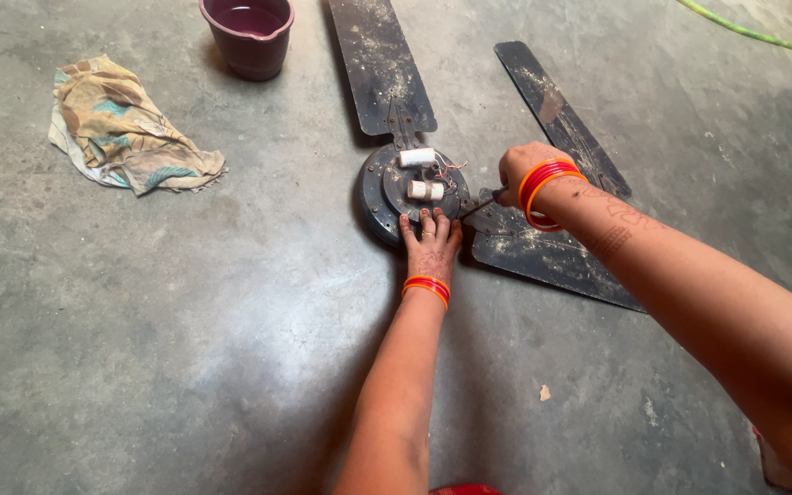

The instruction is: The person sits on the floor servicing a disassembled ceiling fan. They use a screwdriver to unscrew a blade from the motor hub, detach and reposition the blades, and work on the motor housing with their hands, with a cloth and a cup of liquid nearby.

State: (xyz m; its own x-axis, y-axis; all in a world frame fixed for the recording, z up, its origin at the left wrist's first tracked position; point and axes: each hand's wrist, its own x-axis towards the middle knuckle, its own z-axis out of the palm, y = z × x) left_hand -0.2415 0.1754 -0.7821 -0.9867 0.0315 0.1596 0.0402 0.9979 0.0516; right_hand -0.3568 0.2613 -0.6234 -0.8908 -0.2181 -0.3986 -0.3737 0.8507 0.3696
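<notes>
Here our left hand [431,246] presses flat, fingers spread, on the fan motor [405,192] at its six o'clock; our right hand [522,170] grips a screwdriver [480,205] at three o'clock.

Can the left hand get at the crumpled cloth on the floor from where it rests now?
Probably yes. The left hand rests on the fan motor housing; the crumpled cloth lies off to its left, with only bare concrete floor between.

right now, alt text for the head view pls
Left hand presses on a dusty ceiling fan motor on a concrete floor; right hand holds a thin tool to it. Crumpled cloth and maroon bucket lie beyond.
</notes>
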